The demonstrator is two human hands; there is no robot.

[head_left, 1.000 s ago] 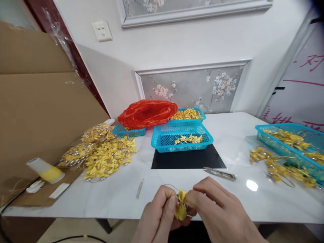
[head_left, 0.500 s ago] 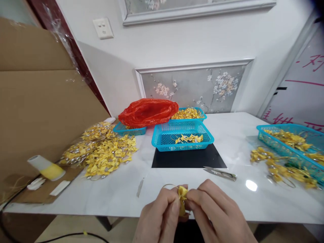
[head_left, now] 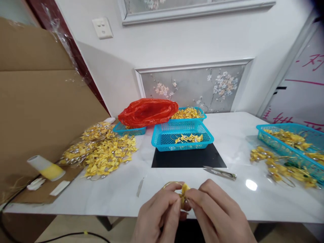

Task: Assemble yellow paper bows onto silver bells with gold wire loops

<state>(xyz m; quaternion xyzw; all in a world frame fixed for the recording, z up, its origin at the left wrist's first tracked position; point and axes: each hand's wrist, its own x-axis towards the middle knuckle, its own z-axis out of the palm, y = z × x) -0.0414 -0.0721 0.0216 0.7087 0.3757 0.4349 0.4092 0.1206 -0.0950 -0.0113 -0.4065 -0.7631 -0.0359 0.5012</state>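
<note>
Both grips (head_left: 184,199) near snips (head_left: 219,172)

Small yellow folded piece (head_left: 184,190), crumpled/bow-like, approx. upright, pinched between fingertips of left hand (head_left: 158,216) and right hand (head_left: 217,216). Mostly hidden by fingers; only top part visible. Thin gold wire loop (head_left: 171,183) arcing up and to the left from the piece, over left-hand fingers. Held just above near edge of white marble table (head_left: 121,199), centre-front, not touching surface.
</note>
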